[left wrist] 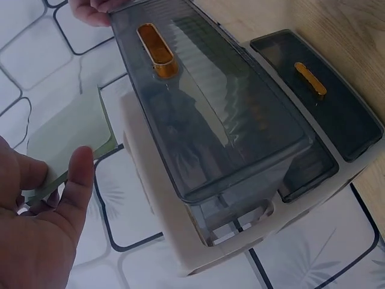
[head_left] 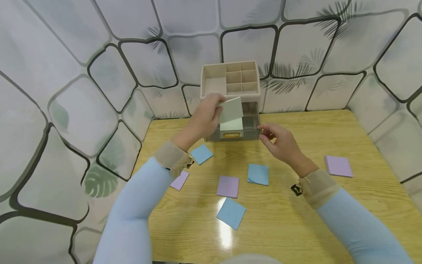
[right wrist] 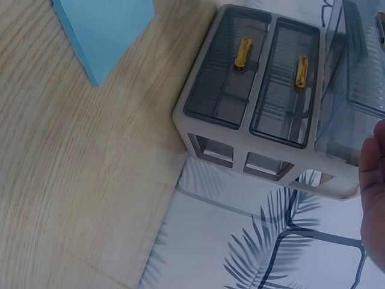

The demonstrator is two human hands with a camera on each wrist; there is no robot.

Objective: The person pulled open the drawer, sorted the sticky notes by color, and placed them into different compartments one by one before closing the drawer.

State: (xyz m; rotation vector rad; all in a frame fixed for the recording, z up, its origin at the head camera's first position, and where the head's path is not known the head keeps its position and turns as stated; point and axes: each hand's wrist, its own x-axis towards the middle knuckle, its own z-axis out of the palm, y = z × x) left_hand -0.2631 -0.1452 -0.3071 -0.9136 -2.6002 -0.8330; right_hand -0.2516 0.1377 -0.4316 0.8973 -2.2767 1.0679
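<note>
My left hand (head_left: 206, 114) pinches a pale green sticky-note pad (head_left: 231, 110) between thumb and fingers, above an open, clear grey drawer (head_left: 252, 115). Another pale green pad (head_left: 231, 125) shows inside the drawer, partly hidden by the held one. At the drawer's front right corner, my right hand (head_left: 279, 142) grips the edge with thumb and fingertips. The drawer is pulled out of a cream desk organizer (head_left: 213, 86). In the left wrist view, the drawer front carries a gold handle (left wrist: 157, 51), and the held pad (left wrist: 72, 135) is beside the organizer.
Blue pads (head_left: 258, 174) and purple pads (head_left: 227, 186) lie scattered on the wooden table (head_left: 280, 220). One purple pad (head_left: 339, 166) is far right. The organizer's top has several compartments (head_left: 242, 77). Two shut drawers (right wrist: 228, 66) sit below the open one. A patterned wall covering (head_left: 194, 51) stands behind.
</note>
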